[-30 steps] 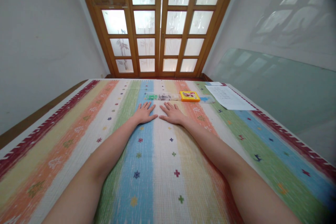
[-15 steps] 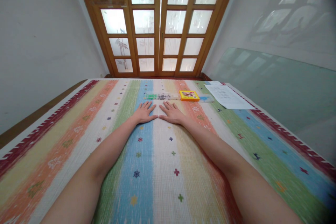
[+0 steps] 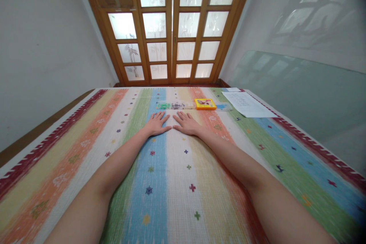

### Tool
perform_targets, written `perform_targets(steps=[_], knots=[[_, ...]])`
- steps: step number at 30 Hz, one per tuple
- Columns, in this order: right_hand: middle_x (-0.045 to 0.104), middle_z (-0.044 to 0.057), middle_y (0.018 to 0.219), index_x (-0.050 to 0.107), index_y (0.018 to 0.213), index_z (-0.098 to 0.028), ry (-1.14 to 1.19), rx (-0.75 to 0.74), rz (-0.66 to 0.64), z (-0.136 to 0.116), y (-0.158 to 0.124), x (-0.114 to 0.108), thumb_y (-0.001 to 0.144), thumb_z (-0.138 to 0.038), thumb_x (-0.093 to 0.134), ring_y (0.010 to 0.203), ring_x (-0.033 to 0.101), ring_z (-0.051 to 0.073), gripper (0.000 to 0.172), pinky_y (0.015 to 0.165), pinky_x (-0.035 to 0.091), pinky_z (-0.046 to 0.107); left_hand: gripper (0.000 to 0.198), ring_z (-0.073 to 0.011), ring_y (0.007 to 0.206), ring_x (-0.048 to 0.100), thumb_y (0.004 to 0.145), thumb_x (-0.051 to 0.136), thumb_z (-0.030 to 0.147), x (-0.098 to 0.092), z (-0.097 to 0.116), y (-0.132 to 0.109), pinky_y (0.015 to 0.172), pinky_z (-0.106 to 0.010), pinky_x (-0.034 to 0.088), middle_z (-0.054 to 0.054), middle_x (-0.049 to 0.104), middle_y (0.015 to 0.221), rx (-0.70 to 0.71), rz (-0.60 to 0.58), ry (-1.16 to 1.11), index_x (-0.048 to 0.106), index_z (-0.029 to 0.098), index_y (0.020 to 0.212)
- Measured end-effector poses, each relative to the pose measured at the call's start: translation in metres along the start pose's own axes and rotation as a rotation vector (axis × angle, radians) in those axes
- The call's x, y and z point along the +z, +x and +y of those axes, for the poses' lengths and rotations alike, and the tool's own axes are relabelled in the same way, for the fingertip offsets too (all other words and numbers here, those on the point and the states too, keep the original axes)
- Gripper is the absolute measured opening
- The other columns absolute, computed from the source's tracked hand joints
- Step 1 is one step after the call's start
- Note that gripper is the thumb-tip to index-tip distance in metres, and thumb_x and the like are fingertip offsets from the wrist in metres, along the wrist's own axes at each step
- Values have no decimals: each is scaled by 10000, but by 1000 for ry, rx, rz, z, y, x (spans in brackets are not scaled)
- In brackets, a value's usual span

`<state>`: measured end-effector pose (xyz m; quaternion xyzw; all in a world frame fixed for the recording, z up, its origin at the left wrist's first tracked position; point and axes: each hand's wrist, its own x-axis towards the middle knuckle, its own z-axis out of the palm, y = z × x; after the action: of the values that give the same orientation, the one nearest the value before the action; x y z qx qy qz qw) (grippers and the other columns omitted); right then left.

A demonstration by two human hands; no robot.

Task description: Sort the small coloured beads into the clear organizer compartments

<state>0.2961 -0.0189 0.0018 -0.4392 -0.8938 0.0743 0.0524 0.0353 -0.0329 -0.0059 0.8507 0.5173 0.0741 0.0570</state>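
My left hand [image 3: 156,124] lies flat on the striped tablecloth [image 3: 180,183], palm down with the fingers apart. Beside it, my right hand [image 3: 186,123] rests the same way, the two thumb tips nearly meeting. Neither hand holds anything. Just beyond the fingertips is a row of clear plastic packs: one with green pieces [image 3: 164,105], one with dark pieces [image 3: 177,105], and at the right one with blue pieces [image 3: 223,106]. Among them sits a flat yellow-orange box [image 3: 205,104] with a printed picture on its lid, past my right hand.
White printed sheets [image 3: 248,104] lie at the far right of the table. A glass-paned wooden door [image 3: 174,42] stands behind the far edge. A pale glass-like panel [image 3: 297,99] leans along the right wall, and a wooden edge [image 3: 42,126] runs along the left.
Both hands stay in place on the cloth. Only the camera view has shifted slightly; the packs, box and paper have not moved on the table.
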Motion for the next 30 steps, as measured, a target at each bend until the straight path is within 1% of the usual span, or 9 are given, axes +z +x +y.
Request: perform_targets(steps=[5, 9, 11, 13, 17, 19, 22, 26, 30], knots=[[298, 117, 1722, 383, 1648, -268, 22, -36, 70, 1, -1, 2, 1008, -763, 339, 1605, 233, 333, 810, 1289, 177, 566, 770, -355, 1575, 316, 969, 480, 716, 0, -1, -2, 1297, -567, 180, -110, 347, 1708, 36, 105, -45, 463, 269, 1596], [582, 113, 1529, 625, 1455, -240, 63, -44, 333, 24, -2, -6, 1067, -586, 392, 1451, 471, 291, 569, 1241, 292, 496, 464, -262, 1372, 564, 1034, 476, 475, -6, -5, -2, 1208, -433, 399, -85, 633, 1467, 51, 324, -164, 662, 239, 1388], [690, 120, 1364, 706, 1314, -211, 108, 63, 480, 47, -2, -13, 1077, -488, 395, 1297, 580, 278, 479, 1170, 383, 456, 392, -254, 1311, 598, 1030, 476, 381, -8, -10, 1, 1168, -429, 447, -78, 681, 1372, -16, 426, -198, 685, 240, 1330], [724, 139, 1259, 731, 1223, -180, 125, 208, 601, 76, -3, -20, 1069, -419, 383, 1197, 613, 287, 449, 1108, 429, 443, 371, -261, 1286, 606, 1011, 493, 329, -8, -15, 6, 1152, -438, 464, -87, 686, 1339, -85, 475, -197, 682, 234, 1316], [646, 205, 1358, 629, 1378, -104, 40, 551, 807, 130, -10, -26, 1042, -404, 386, 1264, 543, 329, 512, 1119, 398, 470, 427, -289, 1340, 555, 976, 539, 314, -5, -23, 18, 1188, -455, 423, -129, 617, 1423, -126, 446, -104, 643, 198, 1374], [599, 223, 1414, 593, 1431, -96, -6, 685, 799, 150, -17, -25, 1038, -418, 388, 1303, 509, 339, 548, 1124, 383, 485, 482, -303, 1410, 497, 969, 552, 333, -5, -26, 26, 1224, -462, 377, -141, 554, 1506, -120, 409, -51, 604, 191, 1427], [513, 231, 1516, 590, 1456, -128, -88, 788, 680, 175, -28, -24, 1034, -496, 403, 1391, 430, 368, 591, 1151, 332, 548, 558, -313, 1496, 414, 983, 539, 391, -5, -29, 37, 1256, -471, 323, -145, 463, 1609, -119, 344, -2, 534, 198, 1506], [464, 174, 1591, 578, 1499, -231, -135, 815, 519, 197, -35, -24, 1030, -630, 366, 1491, 311, 390, 652, 1191, 222, 664, 685, -371, 1582, 283, 997, 510, 514, -3, -33, 49, 1261, -562, 269, -125, 272, 1735, -130, 206, 31, 388, 261, 1622], [419, 149, 1637, 536, 1540, -318, -96, 835, 394, 203, -30, -27, 1016, -731, 287, 1517, 279, 404, 713, 1164, 208, 742, 735, -395, 1576, 296, 1008, 464, 577, 0, -38, 53, 1238, -635, 262, -125, 175, 1764, -143, 135, 24, 292, 296, 1665]])
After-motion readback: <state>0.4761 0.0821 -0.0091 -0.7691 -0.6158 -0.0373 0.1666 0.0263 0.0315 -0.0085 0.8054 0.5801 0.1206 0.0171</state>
